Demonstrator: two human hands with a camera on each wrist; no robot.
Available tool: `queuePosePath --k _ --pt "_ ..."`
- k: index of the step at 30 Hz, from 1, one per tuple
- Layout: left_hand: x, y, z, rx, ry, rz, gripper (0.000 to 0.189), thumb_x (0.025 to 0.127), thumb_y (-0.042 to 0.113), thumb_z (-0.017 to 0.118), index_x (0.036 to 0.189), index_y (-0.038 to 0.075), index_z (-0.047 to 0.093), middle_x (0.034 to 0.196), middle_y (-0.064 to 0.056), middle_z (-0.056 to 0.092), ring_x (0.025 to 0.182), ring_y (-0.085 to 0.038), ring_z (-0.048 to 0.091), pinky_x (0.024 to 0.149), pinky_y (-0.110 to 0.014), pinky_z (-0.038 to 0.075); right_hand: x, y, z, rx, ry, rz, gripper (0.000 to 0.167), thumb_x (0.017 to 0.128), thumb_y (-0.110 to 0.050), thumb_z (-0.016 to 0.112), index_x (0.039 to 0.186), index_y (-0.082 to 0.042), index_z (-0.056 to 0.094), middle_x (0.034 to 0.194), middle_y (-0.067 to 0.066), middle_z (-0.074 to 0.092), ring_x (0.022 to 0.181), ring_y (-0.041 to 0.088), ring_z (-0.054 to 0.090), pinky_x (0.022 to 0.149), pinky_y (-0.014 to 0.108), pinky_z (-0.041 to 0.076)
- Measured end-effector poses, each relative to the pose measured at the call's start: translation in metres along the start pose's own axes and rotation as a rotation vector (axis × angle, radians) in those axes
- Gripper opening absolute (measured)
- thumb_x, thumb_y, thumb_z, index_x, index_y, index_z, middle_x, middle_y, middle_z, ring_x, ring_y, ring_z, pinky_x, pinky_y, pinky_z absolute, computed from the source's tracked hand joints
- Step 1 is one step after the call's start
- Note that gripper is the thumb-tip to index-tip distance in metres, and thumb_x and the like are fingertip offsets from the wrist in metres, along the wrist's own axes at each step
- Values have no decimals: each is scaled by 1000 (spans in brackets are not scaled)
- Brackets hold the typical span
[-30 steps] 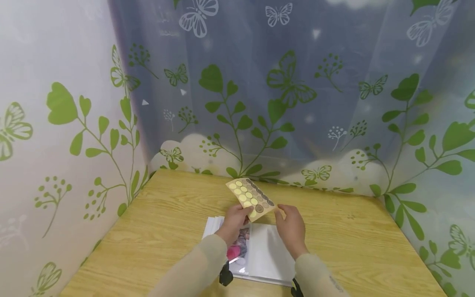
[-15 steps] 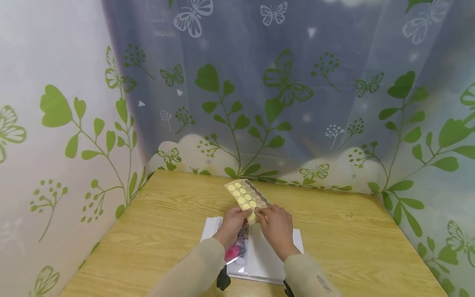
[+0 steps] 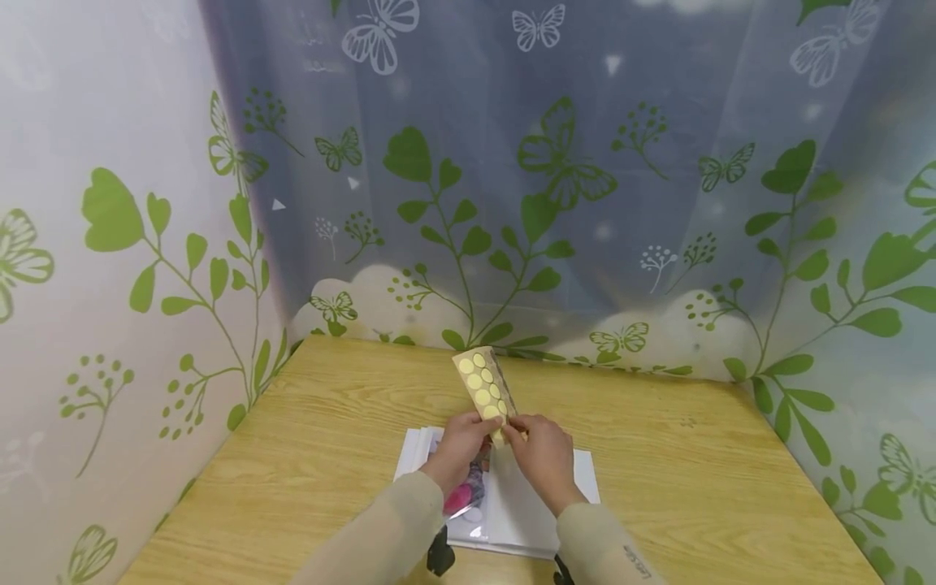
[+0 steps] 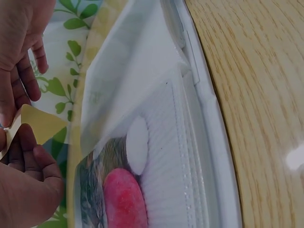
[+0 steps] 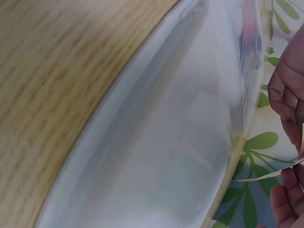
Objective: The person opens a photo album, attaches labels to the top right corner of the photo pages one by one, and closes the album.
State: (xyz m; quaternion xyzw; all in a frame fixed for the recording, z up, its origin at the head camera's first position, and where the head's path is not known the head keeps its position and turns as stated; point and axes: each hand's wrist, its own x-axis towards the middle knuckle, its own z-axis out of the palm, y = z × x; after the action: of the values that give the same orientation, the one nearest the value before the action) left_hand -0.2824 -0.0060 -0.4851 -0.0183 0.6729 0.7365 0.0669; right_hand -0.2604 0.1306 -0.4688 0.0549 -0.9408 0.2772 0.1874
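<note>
A sheet of round stickers [image 3: 478,380], pale yellow on one half and darker along its right side, is held up above the table. My left hand [image 3: 459,445] pinches its near end between thumb and fingers. Close beside it, my right hand [image 3: 544,457] pinches the near right edge, the two thumbs almost meeting. The sheet bends lengthwise, its dark right side angled away. Below both hands lies an open white album [image 3: 522,512] with clear pockets. A picture with a pink shape [image 4: 124,202] fills part of its left page; the right page looks white.
The album rests on a wood-grain table [image 3: 680,471]. Around the table's back and sides hangs a curtain [image 3: 504,162] printed with butterflies and leaves. A black wrist strap piece [image 3: 440,552] shows under the left sleeve.
My right hand has moved left from the sheet's right corner to beside the left thumb. The sticker sheet has gone from nearly flat to bent, and looks narrower.
</note>
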Motion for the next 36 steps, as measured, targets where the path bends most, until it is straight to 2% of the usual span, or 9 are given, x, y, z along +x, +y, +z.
queuePosePath --k 6,11,19,36 --pt "0 -1 0 29 -4 -35 24 93 23 69 100 0 71 79 -2 59 69 -15 50 61 -29 45 1 0 -1 60 -36 56 21 93 -28 70 104 -13 78 96 3 75 85 21 68 79 48 50" --pt "1 -1 1 29 -6 -21 25 92 21 70 102 -2 71 82 -2 61 71 -16 52 68 -30 47 1 1 -1 121 -53 87 18 93 -26 70 101 -12 78 87 -1 74 72 13 63 66 37 51" --pt "4 -2 1 24 -18 -19 23 92 18 69 101 -3 71 77 0 62 69 -14 52 68 -29 46 1 -1 -3 229 -102 173 17 94 -21 68 101 -8 78 88 2 74 72 13 59 60 32 49" --pt "3 1 0 12 -41 -23 21 92 15 69 99 -4 71 75 1 62 69 -13 53 67 -25 45 4 -3 -5 339 -139 269 20 95 -15 63 102 -2 76 92 7 73 76 17 58 62 31 48"
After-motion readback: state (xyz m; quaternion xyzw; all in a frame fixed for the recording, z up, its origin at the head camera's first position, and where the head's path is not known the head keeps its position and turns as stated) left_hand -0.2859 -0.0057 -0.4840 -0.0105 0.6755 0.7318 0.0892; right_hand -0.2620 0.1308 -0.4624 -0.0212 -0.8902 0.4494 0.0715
